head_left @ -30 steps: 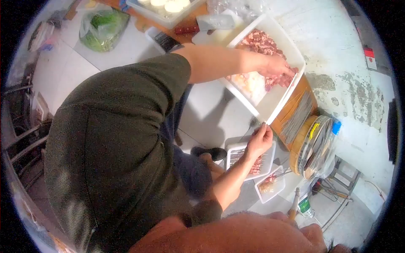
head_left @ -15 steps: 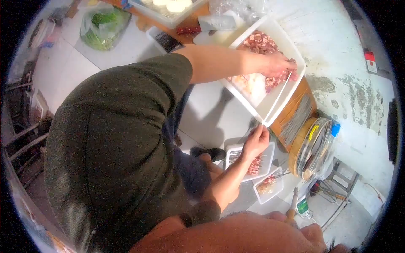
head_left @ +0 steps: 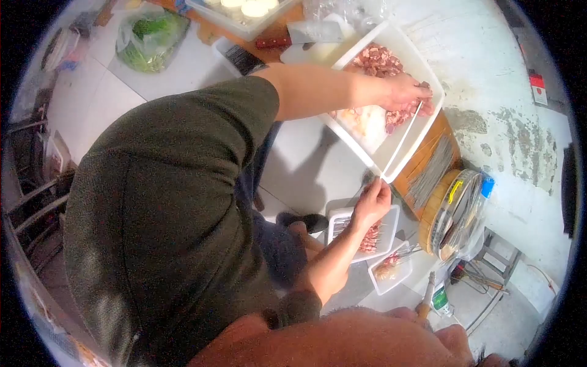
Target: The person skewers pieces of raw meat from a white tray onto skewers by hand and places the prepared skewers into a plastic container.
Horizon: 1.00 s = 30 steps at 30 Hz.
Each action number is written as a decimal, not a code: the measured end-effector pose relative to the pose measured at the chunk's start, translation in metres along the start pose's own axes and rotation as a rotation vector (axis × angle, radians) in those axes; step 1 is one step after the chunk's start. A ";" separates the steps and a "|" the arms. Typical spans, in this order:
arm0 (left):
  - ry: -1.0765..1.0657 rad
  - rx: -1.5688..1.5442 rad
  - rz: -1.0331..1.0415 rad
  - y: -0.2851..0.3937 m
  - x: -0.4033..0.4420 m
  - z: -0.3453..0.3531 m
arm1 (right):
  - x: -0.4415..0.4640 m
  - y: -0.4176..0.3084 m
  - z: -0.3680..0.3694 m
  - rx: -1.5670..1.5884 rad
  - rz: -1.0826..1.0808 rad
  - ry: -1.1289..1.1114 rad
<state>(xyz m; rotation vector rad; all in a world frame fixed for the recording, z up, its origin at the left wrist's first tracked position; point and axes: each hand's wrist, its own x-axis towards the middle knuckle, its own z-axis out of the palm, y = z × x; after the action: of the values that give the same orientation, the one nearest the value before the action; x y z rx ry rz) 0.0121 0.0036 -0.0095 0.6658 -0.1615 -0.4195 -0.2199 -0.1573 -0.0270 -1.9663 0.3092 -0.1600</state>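
My left hand [head_left: 403,93] is inside a white plastic tray [head_left: 400,165], its fingers closed on a small piece of meat [head_left: 426,105] at the tip of a thin skewer [head_left: 402,142]. The skewer runs across the tray's near corner. My right hand [head_left: 374,202] is closed in a pinch on its other end, just outside the rim. Diced red meat [head_left: 379,61] and a heap of paler pieces [head_left: 365,125] lie in the tray. Below my right hand, a smaller white tray [head_left: 391,229] holds threaded meat skewers [head_left: 369,238].
Bare skewers [head_left: 431,174] lie on the wooden board [head_left: 440,125] beside a round wooden tub [head_left: 431,226]. A cleaver [head_left: 315,33] rests behind the tray. A small tray [head_left: 400,278], a bag of greens [head_left: 150,43] and the wall [head_left: 489,79] are around.
My left hand and fingertips have shifted very slightly at the skewer's tip. My right hand keeps its pinch in nearly the same place.
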 end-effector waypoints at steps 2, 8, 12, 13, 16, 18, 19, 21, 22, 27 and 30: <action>0.026 0.045 -0.024 0.001 -0.001 0.002 | 0.000 0.000 0.001 0.015 0.003 0.007; -0.003 0.124 -0.034 0.002 -0.003 0.003 | 0.000 -0.004 0.005 0.037 0.025 0.028; 0.026 0.104 0.003 0.002 -0.006 0.007 | 0.001 -0.004 0.006 0.003 0.002 0.029; 0.032 0.116 0.011 0.002 -0.007 0.008 | 0.001 -0.005 0.007 -0.013 -0.012 0.035; 0.050 0.111 0.017 0.001 -0.009 0.011 | 0.001 -0.006 0.009 0.004 0.004 0.056; 0.030 0.123 0.029 -0.001 -0.007 0.008 | 0.000 -0.008 0.010 -0.046 -0.019 0.076; 0.004 0.144 0.042 -0.006 -0.003 0.004 | 0.000 -0.008 0.011 -0.071 -0.031 0.086; -0.022 0.170 0.037 -0.007 -0.002 0.002 | 0.002 -0.004 0.010 -0.068 -0.033 0.086; -0.022 0.175 0.021 -0.008 -0.001 0.001 | 0.003 -0.003 0.009 -0.067 -0.033 0.085; -0.045 0.126 -0.059 -0.008 -0.006 0.004 | 0.003 -0.012 0.007 -0.160 -0.061 0.091; -0.087 0.121 -0.086 -0.006 -0.011 0.008 | 0.004 -0.015 0.007 -0.172 -0.049 0.093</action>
<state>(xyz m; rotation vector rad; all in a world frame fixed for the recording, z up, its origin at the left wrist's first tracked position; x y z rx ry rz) -0.0020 -0.0003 -0.0073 0.7756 -0.2421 -0.5251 -0.2120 -0.1468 -0.0163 -2.1419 0.3451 -0.2649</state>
